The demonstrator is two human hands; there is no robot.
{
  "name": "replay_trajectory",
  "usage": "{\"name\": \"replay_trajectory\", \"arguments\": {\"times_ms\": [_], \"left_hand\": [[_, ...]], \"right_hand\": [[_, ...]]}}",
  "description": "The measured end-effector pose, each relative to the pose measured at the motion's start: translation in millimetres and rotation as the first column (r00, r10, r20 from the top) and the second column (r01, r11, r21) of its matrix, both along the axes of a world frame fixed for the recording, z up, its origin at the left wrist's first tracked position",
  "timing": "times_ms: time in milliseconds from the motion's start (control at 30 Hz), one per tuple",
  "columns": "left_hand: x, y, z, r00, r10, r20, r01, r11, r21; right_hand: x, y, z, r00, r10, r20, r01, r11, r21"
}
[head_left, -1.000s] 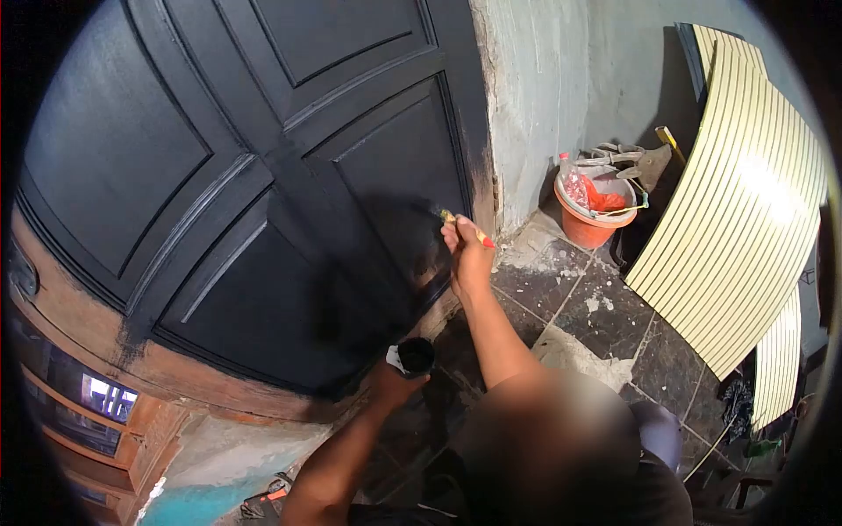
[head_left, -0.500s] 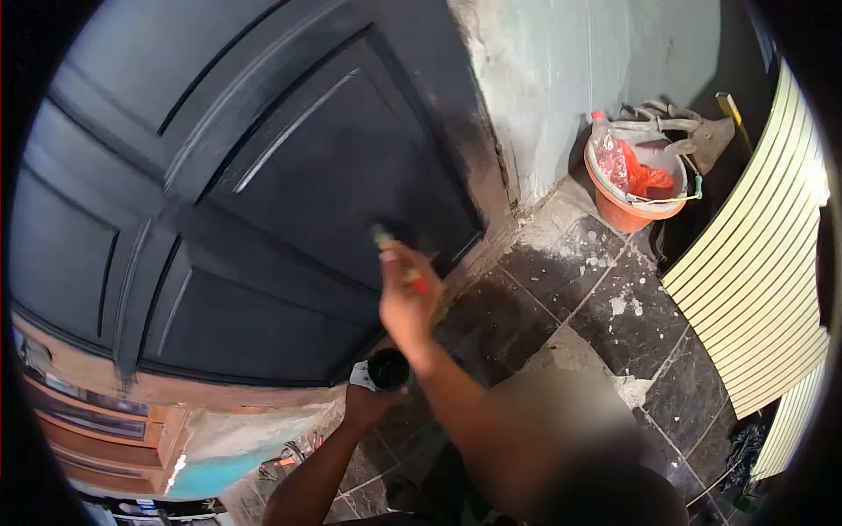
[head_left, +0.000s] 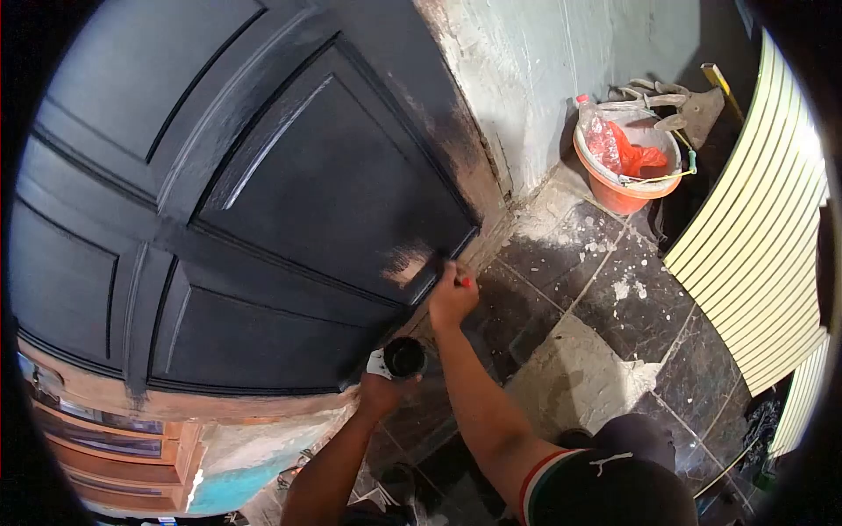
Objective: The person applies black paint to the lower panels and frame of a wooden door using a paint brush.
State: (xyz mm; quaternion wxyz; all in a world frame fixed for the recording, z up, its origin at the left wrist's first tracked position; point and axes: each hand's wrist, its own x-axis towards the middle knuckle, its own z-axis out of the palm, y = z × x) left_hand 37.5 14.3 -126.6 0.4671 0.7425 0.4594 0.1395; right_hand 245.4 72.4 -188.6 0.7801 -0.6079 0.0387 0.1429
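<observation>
My right hand (head_left: 453,302) is closed around a paintbrush (head_left: 466,282) with a red handle end. Its dark bristles are at the lower right corner of a panel on the black-painted door (head_left: 307,175); whether they touch is hard to see. Just left of the brush, a bare brownish patch (head_left: 406,265) shows through the black. Below, my left hand (head_left: 383,394) grips a small cup of black paint (head_left: 404,358), white on its outer side, close to the door's edge. The cup's opening faces up at me.
An orange bucket (head_left: 618,197) holding a plastic bottle and a red bag stands by the grey wall (head_left: 526,88). Ribbed cream panels (head_left: 745,237) lean at the right. Dark floor tiles (head_left: 605,272) carry white splatters. A wooden shelf unit (head_left: 114,447) is at lower left.
My right hand has moved the brush rightward and down to the panel's corner, exposing the bare patch. My left hand and the cup have shifted slightly right. The view has moved a little.
</observation>
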Motion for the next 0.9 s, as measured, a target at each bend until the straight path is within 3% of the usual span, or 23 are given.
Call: {"name": "replay_trajectory", "arguments": {"times_ms": [33, 100, 167, 233, 300, 367, 433, 467, 500, 533, 633, 700, 733, 767, 800, 833, 900], "left_hand": [[-8.1, 3.2, -8.9, 1.0, -0.002, 0.026, 0.002, 0.999, -0.036], [-24.1, 14.7, -27.6, 0.999, -0.039, 0.019, 0.04, 0.998, -0.05], [-37.3, 29.3, -42.0, 0.993, -0.112, -0.044, 0.112, 0.994, -0.004], [-28.5, 30.0, -4.4, 0.986, -0.133, -0.104, 0.132, 0.991, -0.016], [-33.4, 37.4, 4.6, 0.974, -0.184, -0.129, 0.191, 0.98, 0.047], [-44.6, 51.8, -13.1, 0.957, -0.261, -0.131, 0.282, 0.942, 0.181], [-47.2, 57.5, -15.4, 0.957, -0.285, -0.051, 0.289, 0.946, 0.144], [-46.0, 62.8, -15.1, 0.954, -0.299, -0.014, 0.298, 0.946, 0.13], [-45.5, 66.0, -14.0, 0.951, -0.31, -0.014, 0.309, 0.939, 0.149], [-44.8, 65.0, -13.9, 0.947, -0.321, -0.011, 0.318, 0.934, 0.161], [-46.0, 69.7, -39.1, 0.944, -0.327, 0.052, 0.317, 0.937, 0.146], [-42.8, 69.0, -45.8, 0.942, -0.332, 0.052, 0.325, 0.939, 0.11], [-41.5, 61.2, -29.0, 0.949, -0.314, 0.012, 0.312, 0.948, 0.063], [-41.9, 57.7, -34.0, 0.95, -0.313, -0.004, 0.313, 0.949, 0.042], [-41.6, 56.3, -39.3, 0.95, -0.312, -0.02, 0.312, 0.95, 0.023], [-42.1, 56.9, -44.9, 0.949, -0.312, -0.038, 0.312, 0.95, 0.006], [-48.0, 58.7, -62.3, 0.923, -0.365, 0.122, 0.368, 0.93, -0.002]], "right_hand": [[1.1, 2.8, 19.7, 0.975, -0.063, 0.213, 0.045, 0.995, 0.087], [7.8, -7.9, 90.1, 0.968, 0.075, 0.238, -0.122, 0.974, 0.189], [21.9, -17.0, 139.6, 0.982, 0.088, 0.164, -0.158, 0.863, 0.48], [35.2, -17.4, 150.3, 0.994, 0.099, 0.051, -0.105, 0.669, 0.736], [37.9, -11.1, 126.4, 0.984, 0.109, -0.143, 0.037, 0.654, 0.755], [30.4, 10.6, 31.8, 0.981, 0.141, -0.131, -0.042, 0.821, 0.57], [21.9, 24.8, -69.0, 0.982, -0.026, -0.188, 0.093, 0.93, 0.356], [18.7, 13.6, -70.5, 0.996, -0.079, -0.039, 0.08, 0.996, 0.032], [14.6, 0.6, -69.9, 0.99, -0.085, 0.111, 0.115, 0.947, -0.299], [10.0, -8.0, -69.4, 0.968, -0.041, 0.246, 0.184, 0.781, -0.596], [26.2, 23.6, -41.2, 0.947, -0.102, 0.306, 0.184, 0.95, -0.252], [23.8, 33.9, 40.0, 0.921, -0.126, 0.37, 0.193, 0.969, -0.151], [26.3, 30.2, 73.6, 0.945, -0.095, 0.312, 0.028, 0.977, 0.212], [26.3, 25.0, 101.7, 0.961, -0.041, 0.274, -0.121, 0.827, 0.55], [24.3, 19.4, 125.8, 0.983, -0.044, 0.179, -0.089, 0.735, 0.672], [21.8, 14.5, 140.4, 0.996, -0.035, 0.083, -0.043, 0.627, 0.778], [21.0, 14.0, 125.4, 0.997, 0.072, -0.022, -0.025, 0.585, 0.81]]}}
